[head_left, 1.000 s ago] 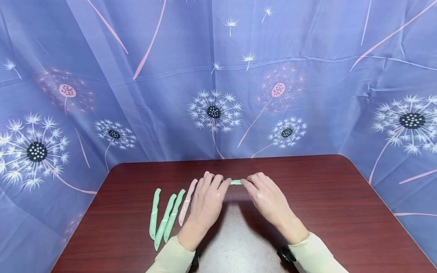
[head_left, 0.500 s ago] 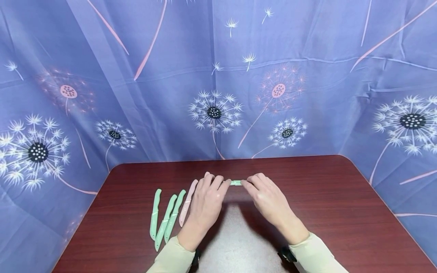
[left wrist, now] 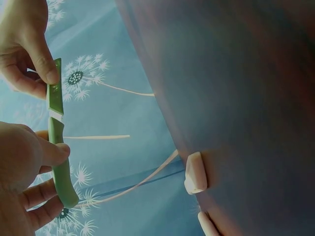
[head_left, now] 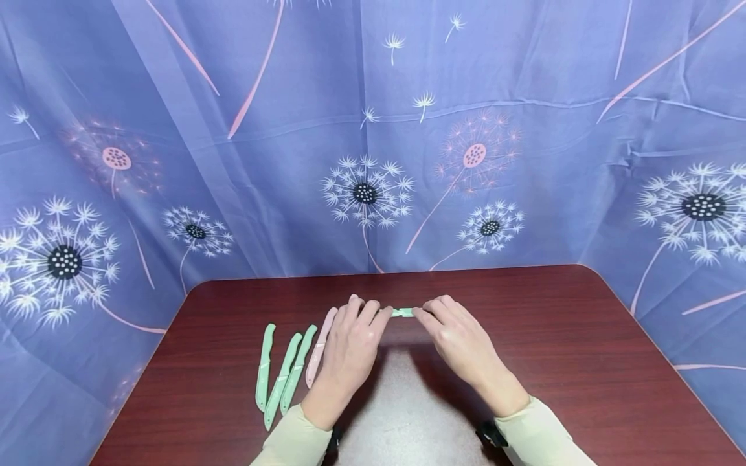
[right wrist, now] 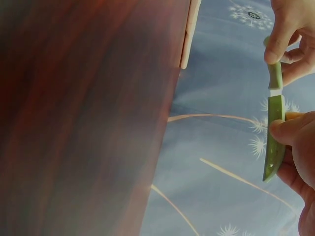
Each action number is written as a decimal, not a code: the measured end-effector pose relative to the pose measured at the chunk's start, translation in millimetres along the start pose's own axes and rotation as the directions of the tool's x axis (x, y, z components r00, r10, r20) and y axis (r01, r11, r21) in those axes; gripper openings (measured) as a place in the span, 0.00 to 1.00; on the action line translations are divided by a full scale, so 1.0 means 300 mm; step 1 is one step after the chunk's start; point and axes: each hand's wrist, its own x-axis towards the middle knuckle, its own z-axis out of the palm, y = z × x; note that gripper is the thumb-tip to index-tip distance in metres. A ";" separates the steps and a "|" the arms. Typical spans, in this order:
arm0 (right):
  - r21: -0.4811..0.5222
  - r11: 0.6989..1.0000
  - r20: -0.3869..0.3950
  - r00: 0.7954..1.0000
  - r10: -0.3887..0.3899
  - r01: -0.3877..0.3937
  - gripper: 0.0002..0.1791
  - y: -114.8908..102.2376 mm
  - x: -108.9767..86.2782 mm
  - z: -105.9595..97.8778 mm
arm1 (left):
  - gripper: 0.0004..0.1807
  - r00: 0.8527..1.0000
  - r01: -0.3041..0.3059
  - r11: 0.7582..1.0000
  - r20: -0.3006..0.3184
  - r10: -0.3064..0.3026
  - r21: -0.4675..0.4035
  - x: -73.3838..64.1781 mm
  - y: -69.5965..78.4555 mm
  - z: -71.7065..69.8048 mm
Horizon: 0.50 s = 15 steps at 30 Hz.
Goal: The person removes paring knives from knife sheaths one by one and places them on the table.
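Observation:
Both hands hold one green knife [head_left: 403, 312] level above the far part of the table. My left hand [head_left: 354, 343] grips its handle [left wrist: 62, 179], thumb on one face and fingers behind. My right hand [head_left: 460, 340] pinches the green blade sheath [right wrist: 274, 142] between thumb and fingers. A short whitish strip of blade [right wrist: 275, 92] shows between handle and sheath. Left of my left hand lies a pink sheathed knife [head_left: 318, 353]. The end of another pink thing [head_left: 353, 297] peeks out behind the left hand, which hides the rest.
Several green sheathed knives [head_left: 263, 369] lie at the left on the dark red-brown table [head_left: 571, 362]. Two pink handle ends [left wrist: 196, 173] show near the table edge in the left wrist view. A blue dandelion-print curtain [head_left: 280, 194] hangs around the table's back and sides.
The sheath and handle have drawn slightly apart, with a small pale gap now visible between them. Both hands keep almost the same place, the right a touch further right.

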 end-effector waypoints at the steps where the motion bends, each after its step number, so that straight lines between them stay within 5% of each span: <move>1: 0.001 1.000 0.000 1.000 0.000 0.000 0.18 0.000 0.000 0.000 | 0.17 1.000 0.001 1.000 0.002 -0.001 -0.002 0.000 -0.001 0.000; 15: 0.005 1.000 -0.021 1.000 -0.002 0.002 0.17 0.014 -0.002 -0.001 | 0.15 0.999 0.000 1.000 -0.033 0.000 -0.020 -0.001 -0.015 0.000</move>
